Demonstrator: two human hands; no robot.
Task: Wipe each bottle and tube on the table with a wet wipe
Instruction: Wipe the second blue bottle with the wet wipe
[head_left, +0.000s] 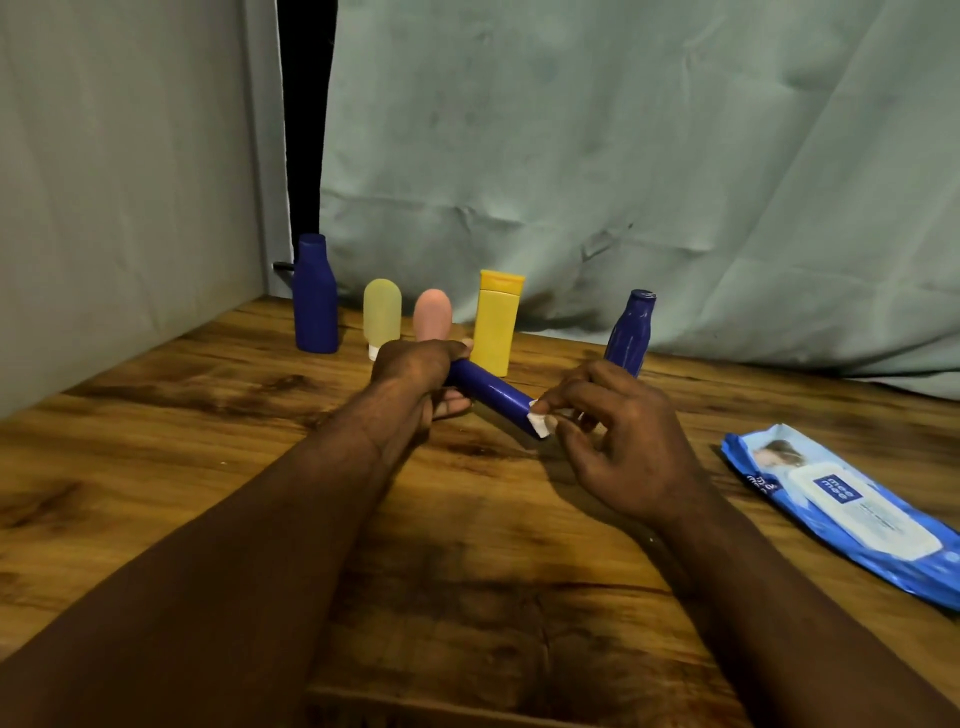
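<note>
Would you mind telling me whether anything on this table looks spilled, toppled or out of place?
Nothing looks spilled or damaged. The small blue bottle stands off to the right of the others and seems to lean, though that may be only lens distortion.

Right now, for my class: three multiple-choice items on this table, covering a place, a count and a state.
1. The wipes pack lies: A. at the table's right B. at the far left C. under a hand
2. Containers standing at the back: A. three B. five C. seven
3. The blue tube is: A. standing B. lying flat C. held up
1 A: it lies right of the right hand. 2 B: tall blue bottle, pale tube, pink tube, yellow bottle, small blue bottle. 3 C: the left hand grips it; right fingers pinch the wipe.
</note>
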